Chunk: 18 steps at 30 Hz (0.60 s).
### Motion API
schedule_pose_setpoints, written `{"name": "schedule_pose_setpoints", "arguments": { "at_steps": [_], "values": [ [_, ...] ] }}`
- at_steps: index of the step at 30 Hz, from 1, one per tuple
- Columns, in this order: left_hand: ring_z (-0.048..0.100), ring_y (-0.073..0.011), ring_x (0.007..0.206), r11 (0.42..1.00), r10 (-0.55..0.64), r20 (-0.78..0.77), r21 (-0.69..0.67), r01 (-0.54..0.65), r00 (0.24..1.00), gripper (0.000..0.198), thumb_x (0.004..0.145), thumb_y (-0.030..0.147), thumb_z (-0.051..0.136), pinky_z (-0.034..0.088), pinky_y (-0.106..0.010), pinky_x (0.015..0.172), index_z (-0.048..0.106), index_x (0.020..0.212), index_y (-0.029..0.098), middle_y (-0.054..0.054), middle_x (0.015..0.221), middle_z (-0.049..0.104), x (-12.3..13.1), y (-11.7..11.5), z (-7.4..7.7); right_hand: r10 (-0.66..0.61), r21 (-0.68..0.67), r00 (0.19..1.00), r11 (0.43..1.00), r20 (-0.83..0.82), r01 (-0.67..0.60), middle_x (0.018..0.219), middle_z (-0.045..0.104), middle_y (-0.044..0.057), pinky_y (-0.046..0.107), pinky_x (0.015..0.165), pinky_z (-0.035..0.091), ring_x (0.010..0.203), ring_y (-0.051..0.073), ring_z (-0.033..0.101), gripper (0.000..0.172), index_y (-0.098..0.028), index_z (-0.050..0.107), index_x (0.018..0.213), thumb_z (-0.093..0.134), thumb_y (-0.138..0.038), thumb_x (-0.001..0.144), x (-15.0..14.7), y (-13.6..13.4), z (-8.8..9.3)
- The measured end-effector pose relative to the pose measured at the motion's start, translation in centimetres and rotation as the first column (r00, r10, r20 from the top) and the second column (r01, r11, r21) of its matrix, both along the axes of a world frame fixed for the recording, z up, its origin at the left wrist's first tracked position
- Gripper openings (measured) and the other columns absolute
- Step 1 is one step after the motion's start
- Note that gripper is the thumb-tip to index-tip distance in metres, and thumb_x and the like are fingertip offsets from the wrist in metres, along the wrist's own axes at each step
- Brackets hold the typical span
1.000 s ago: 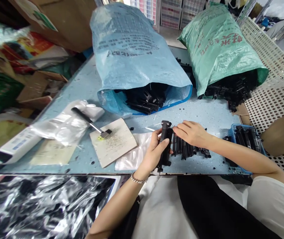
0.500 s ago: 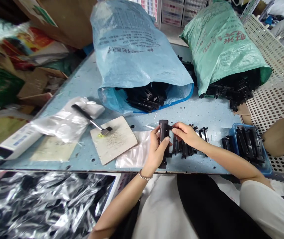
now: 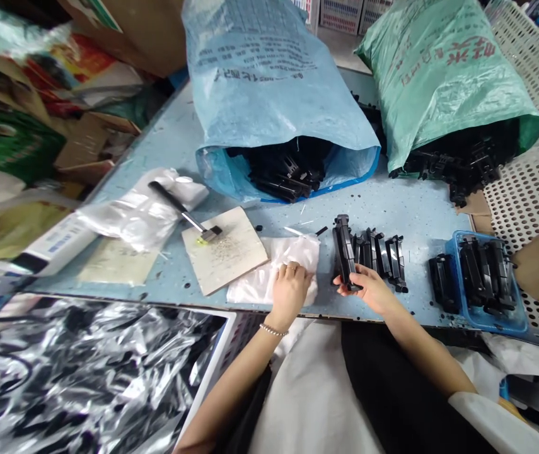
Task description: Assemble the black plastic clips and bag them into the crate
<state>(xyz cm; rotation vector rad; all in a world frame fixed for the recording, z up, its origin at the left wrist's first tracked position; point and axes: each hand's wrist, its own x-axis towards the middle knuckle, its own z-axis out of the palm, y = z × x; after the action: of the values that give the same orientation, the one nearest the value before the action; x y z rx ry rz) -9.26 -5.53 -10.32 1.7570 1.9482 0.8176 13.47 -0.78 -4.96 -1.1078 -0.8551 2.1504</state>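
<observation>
My left hand (image 3: 292, 290) rests on a stack of clear plastic bags (image 3: 250, 284), its fingers curled and pressed together on the top film. What exactly the fingertips pinch is partly hidden. In my right hand (image 3: 366, 287) is a long black plastic part (image 3: 343, 243), gripped near its lower end between thumb and fingers and tilted upward. Just right of it, a row of similar black parts (image 3: 382, 252) lies on the blue table (image 3: 420, 221).
Behind, a blue sack (image 3: 273, 94) and a green sack (image 3: 439, 69) spill black parts. At right stands a blue basket (image 3: 517, 315) of parts. A scraper-like tool (image 3: 179, 208) lies across a pale board (image 3: 224, 265). Below left, a bin holds bagged black pieces (image 3: 84, 372).
My left hand has let go of the black part and moved down onto the plastic bags. My right hand now holds a black part, lower and to the right. The view has shifted slightly.
</observation>
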Motion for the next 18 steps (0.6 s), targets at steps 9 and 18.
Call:
{"name": "schedule_pose_setpoints", "arguments": {
  "at_steps": [9, 18],
  "values": [
    [0.064, -0.0178, 0.078, 0.99, 0.095, 0.506, -0.141, -0.026, 0.857, 0.022, 0.079, 0.037, 0.071, 0.051, -0.03, 0.074, 0.066, 0.066, 0.019, -0.003, 0.082, 0.068, -3.7, 1.0, -0.3, 0.03, -0.03, 0.982, 0.999, -0.184, -0.036, 0.096, 0.079, 0.007, 0.036, 0.085, 0.059, 0.096, 0.024, 0.075, 0.037, -0.018, 0.071, 0.1, 0.082, -0.046, 0.077, -3.0, 0.1, 0.2],
    [0.068, -0.0231, 0.096, 0.997, 0.009, 0.282, 0.066, -0.029, 0.959, 0.017, 0.087, 0.02, 0.052, 0.053, -0.039, 0.091, 0.069, 0.086, 0.019, -0.009, 0.1, 0.073, -4.6, -1.5, 2.4, -0.083, 0.108, 0.996, 0.991, -0.021, 0.085, 0.092, 0.079, 0.003, 0.033, 0.085, 0.055, 0.092, 0.02, 0.073, 0.033, -0.021, 0.071, 0.095, 0.084, -0.038, 0.069, -7.0, 1.1, -1.0]
  ]
}}
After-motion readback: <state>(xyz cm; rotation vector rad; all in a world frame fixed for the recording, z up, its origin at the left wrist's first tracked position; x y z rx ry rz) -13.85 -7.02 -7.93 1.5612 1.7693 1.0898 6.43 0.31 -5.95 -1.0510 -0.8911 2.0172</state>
